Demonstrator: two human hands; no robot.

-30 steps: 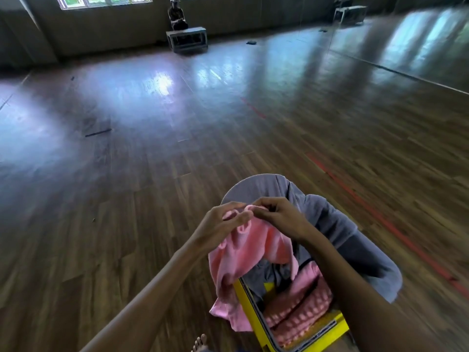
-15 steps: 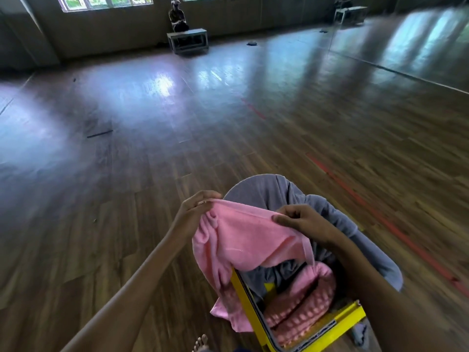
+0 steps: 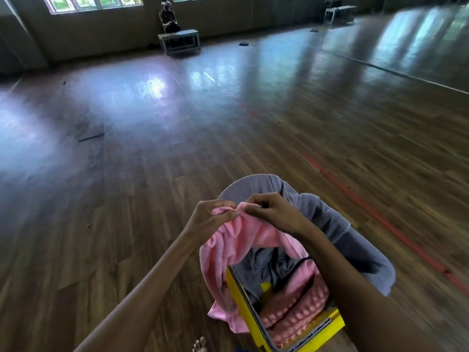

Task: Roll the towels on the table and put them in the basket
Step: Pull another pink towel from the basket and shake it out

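Observation:
A pink towel hangs from both my hands above a small table. My left hand pinches its top edge on the left. My right hand pinches the same edge right beside it, fingertips almost touching. The towel droops down over the left side of a yellow-rimmed basket. Inside the basket lies a textured pink towel and some grey cloth. A grey towel is spread over the table under and behind the basket.
Wide wooden floor surrounds the table, with a red line to the right. A bare foot shows at the bottom. Far away a person sits behind a low bench under windows; a mirror wall stands at right.
Half a second ago my hands held the pink towel's top edge spread wide apart. They have come together again at the middle, gathering the edge.

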